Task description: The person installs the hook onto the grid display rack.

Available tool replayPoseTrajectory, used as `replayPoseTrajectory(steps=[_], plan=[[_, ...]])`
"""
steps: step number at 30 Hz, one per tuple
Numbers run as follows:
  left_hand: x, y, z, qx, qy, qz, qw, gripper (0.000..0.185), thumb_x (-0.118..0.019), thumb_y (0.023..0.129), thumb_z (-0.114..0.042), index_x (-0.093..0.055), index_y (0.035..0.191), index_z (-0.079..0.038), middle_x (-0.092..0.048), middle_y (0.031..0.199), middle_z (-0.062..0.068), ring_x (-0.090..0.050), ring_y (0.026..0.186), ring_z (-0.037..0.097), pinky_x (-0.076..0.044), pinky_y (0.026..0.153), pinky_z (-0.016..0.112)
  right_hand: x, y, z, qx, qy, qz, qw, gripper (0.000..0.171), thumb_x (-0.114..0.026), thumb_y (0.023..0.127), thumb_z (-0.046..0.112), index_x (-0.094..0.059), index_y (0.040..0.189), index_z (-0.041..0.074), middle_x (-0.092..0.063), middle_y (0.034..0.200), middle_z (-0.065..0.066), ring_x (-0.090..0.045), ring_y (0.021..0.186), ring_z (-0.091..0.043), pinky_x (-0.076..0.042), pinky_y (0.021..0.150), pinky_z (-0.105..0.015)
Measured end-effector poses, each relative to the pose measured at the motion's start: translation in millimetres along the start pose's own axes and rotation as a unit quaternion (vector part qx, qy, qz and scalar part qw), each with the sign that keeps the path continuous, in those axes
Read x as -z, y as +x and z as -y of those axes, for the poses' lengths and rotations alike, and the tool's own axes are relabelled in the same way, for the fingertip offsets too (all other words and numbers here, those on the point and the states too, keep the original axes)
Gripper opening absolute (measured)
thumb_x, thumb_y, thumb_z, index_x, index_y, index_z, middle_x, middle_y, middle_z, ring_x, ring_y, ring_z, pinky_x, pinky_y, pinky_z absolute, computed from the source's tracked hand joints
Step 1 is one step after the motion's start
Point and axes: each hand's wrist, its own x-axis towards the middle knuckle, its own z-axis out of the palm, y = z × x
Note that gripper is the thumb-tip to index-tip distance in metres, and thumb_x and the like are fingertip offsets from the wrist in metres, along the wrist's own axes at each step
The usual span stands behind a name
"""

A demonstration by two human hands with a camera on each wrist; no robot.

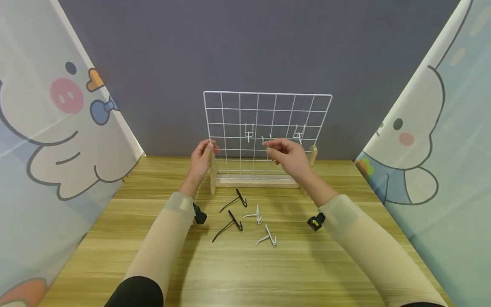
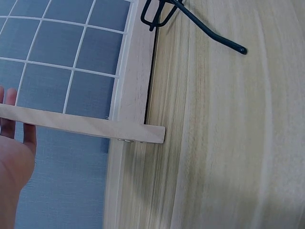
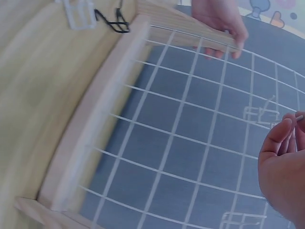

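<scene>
A white wire grid panel (image 1: 268, 93) stands upright in a light wooden stand (image 1: 257, 182). My left hand (image 1: 200, 160) grips the stand's left wooden post (image 2: 86, 125) near its top. In front of the middle of the grid, my right hand (image 1: 290, 158) pinches a small white hook (image 1: 264, 140) between thumb and fingers. Its prongs are close to the wires; whether they touch cannot be made out. One white hook (image 1: 249, 134) hangs on the grid to the left, another white hook (image 1: 298, 135) to the right. In the right wrist view the fingers (image 3: 281, 136) mostly hide the held hook.
On the wooden table (image 1: 230, 273) before the stand lie two black hooks, one farther (image 1: 241, 198) and one nearer (image 1: 235, 221), beside two white hooks, one farther (image 1: 258, 215) and one nearer (image 1: 270, 235). A grey wall (image 1: 268, 47) rises behind, with patterned curtains at both sides.
</scene>
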Motion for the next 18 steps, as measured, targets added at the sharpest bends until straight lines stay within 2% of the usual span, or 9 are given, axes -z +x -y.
replayPoseTrajectory(steps=[1, 5, 8, 15, 18], plan=[[-0.2, -0.1, -0.4, 0.002, 0.003, -0.001, 1.0000, 0.035, -0.051, 0.117, -0.015, -0.057, 0.140, 0.012, -0.074, 0.109, 0.002, -0.072, 0.110, 0.027, -0.051, 0.114, 0.046, 0, 3, 4, 0.003, -0.001, -0.002, 1.000, 0.026, -0.075, 0.105, 0.018, -0.076, 0.128, 0.006, -0.072, 0.096, 0.000, -0.062, 0.080, -0.016, -0.052, 0.068, -0.022], [-1.5, -0.6, -1.6, 0.001, 0.004, -0.002, 1.0000, 0.037, -0.051, 0.117, -0.015, -0.055, 0.140, 0.014, -0.074, 0.109, 0.003, -0.070, 0.116, 0.040, -0.046, 0.119, 0.058, -1, 13, 17, 0.006, 0.011, -0.017, 1.000, 0.025, -0.074, 0.104, 0.016, -0.076, 0.127, 0.007, -0.070, 0.094, 0.003, -0.059, 0.077, -0.011, -0.050, 0.066, -0.021], [-1.5, -0.9, -1.8, -0.001, 0.003, -0.001, 1.0000, 0.036, -0.050, 0.118, -0.015, -0.055, 0.140, 0.014, -0.073, 0.106, -0.001, -0.070, 0.116, 0.042, -0.047, 0.119, 0.058, -1, 20, 24, 0.009, 0.009, -0.029, 1.000, 0.024, -0.074, 0.104, 0.015, -0.076, 0.127, 0.008, -0.069, 0.094, 0.004, -0.059, 0.078, -0.010, -0.051, 0.067, -0.020], [0.0, 0.4, 1.1, 0.005, 0.007, -0.003, 1.0000, 0.035, -0.051, 0.118, -0.015, -0.058, 0.140, 0.011, -0.074, 0.106, -0.004, -0.072, 0.115, 0.034, -0.053, 0.102, 0.028, 2, 38, 34, 0.021, 0.010, -0.053, 0.998, 0.025, -0.073, 0.104, 0.014, -0.076, 0.127, 0.003, -0.070, 0.095, 0.003, -0.060, 0.079, -0.011, -0.054, 0.069, -0.023], [-0.6, 0.8, 1.4, 0.004, 0.009, -0.005, 0.9999, 0.035, -0.051, 0.117, -0.015, -0.057, 0.140, 0.011, -0.074, 0.105, -0.006, -0.073, 0.114, 0.034, -0.054, 0.097, 0.024, 2, 44, 35, 0.019, 0.008, -0.061, 0.998, 0.025, -0.072, 0.104, 0.014, -0.076, 0.127, 0.004, -0.072, 0.098, -0.001, -0.059, 0.079, -0.011, -0.054, 0.070, -0.024]])
